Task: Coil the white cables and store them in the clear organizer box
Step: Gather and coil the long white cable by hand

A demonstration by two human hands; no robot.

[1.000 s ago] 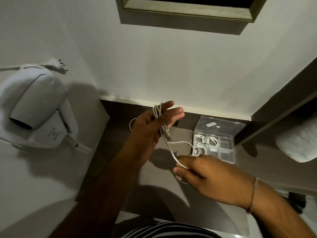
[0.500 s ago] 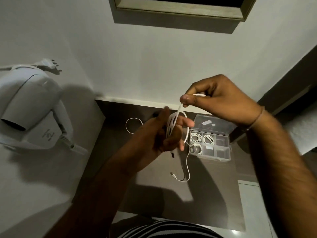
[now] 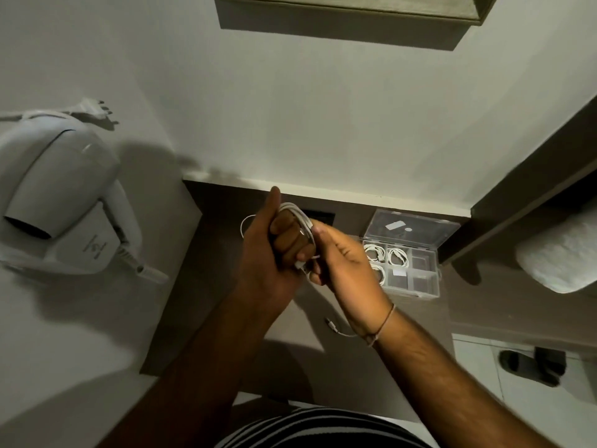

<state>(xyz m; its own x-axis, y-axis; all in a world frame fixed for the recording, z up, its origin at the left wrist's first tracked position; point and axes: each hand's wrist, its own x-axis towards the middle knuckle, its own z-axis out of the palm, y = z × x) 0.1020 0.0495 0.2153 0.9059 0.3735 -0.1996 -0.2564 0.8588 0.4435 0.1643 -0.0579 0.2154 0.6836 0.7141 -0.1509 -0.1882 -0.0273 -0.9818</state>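
Observation:
A white cable (image 3: 302,221) is wound in loops around the fingers of my left hand (image 3: 271,250), which is closed on it above the dark brown shelf (image 3: 200,286). My right hand (image 3: 345,263) touches the same coil from the right and pinches its lower end. The cable's loose plug end (image 3: 332,326) hangs below my right wrist. The clear organizer box (image 3: 420,276) stands open to the right, with three coiled white cables (image 3: 386,257) in its left compartments. Another white cable (image 3: 244,224) lies on the shelf behind my left hand, mostly hidden.
A white wall-mounted hair dryer (image 3: 55,195) hangs at the left. A white rolled towel (image 3: 562,253) lies on a shelf at the right. A framed mirror edge (image 3: 349,14) is on the wall above. A dark sandal (image 3: 533,363) is on the floor at lower right.
My right hand came down from above the box and joined my left hand at the coil. More cable is wound on my left fingers, and the hanging tail is shorter.

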